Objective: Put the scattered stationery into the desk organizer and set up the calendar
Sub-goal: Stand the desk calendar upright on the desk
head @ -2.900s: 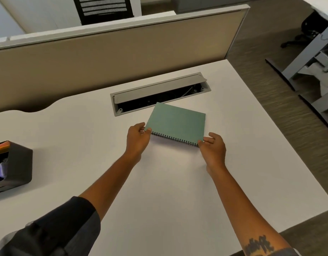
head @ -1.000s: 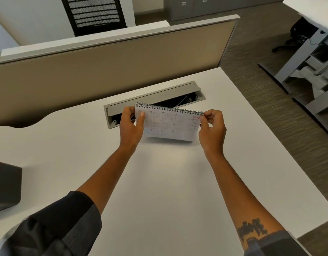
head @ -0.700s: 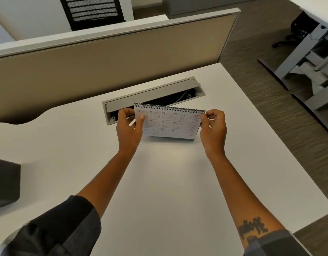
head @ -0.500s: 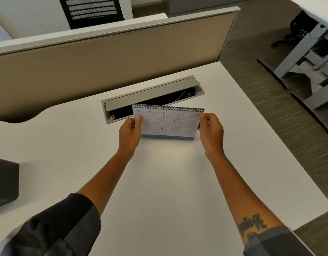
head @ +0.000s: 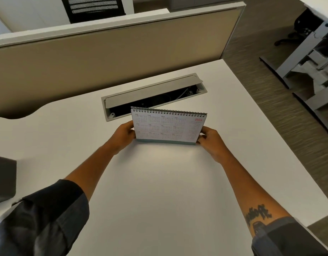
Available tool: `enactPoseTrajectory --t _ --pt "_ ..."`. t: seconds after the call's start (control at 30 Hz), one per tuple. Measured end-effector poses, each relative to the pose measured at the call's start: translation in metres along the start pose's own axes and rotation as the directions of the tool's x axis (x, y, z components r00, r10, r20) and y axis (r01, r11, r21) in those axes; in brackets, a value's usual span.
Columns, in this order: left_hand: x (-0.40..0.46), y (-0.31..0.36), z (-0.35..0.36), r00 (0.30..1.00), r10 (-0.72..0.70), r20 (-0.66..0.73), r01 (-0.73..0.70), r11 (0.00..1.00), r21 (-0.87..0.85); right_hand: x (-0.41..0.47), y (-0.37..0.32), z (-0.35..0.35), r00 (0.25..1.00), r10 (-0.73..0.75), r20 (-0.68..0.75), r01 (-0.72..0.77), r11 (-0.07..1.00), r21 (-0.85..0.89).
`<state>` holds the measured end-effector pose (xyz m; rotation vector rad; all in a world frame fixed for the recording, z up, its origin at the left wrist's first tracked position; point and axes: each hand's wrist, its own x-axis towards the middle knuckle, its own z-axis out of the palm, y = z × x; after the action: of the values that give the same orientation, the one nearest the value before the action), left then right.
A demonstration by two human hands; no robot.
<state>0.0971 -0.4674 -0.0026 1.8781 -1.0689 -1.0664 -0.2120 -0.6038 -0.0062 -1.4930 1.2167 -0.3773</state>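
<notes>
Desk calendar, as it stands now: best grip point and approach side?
Probably the two short side edges near the base, coming in from left and right, as the left hand and right hand do now. The calendar stands upright on the desk; the spiral on top gives a poor hold.

The calendar (head: pixel 168 127) hid most fingers of both hands; its small print was unreadable. The frame's left edge cut off a dark box (head: pixel 3 180).

White calendar (head: pixel 168 128), teal base, red "2026".
</notes>
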Motion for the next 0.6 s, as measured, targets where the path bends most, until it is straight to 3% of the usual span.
enactPoseTrajectory --t 0.37,0.53,0.6 --pt "0.013 -0.018 -0.006 0.993 0.098 0.067 -0.113 0.955 0.274 0.008 0.006 0.001 1.0 0.024 -0.004 -0.024 0.991 -0.134" --pt "0.018 -0.025 -0.011 0.956 0.294 0.001 -0.268 0.869 0.415 0.008 0.005 -0.001 0.996 -0.077 -0.054 0.066 0.983 -0.173" --pt "0.022 -0.034 -0.014 0.95 0.313 -0.015 -0.275 0.855 0.439 0.009 0.005 -0.001 0.992 -0.119 -0.047 0.103 0.961 -0.256"
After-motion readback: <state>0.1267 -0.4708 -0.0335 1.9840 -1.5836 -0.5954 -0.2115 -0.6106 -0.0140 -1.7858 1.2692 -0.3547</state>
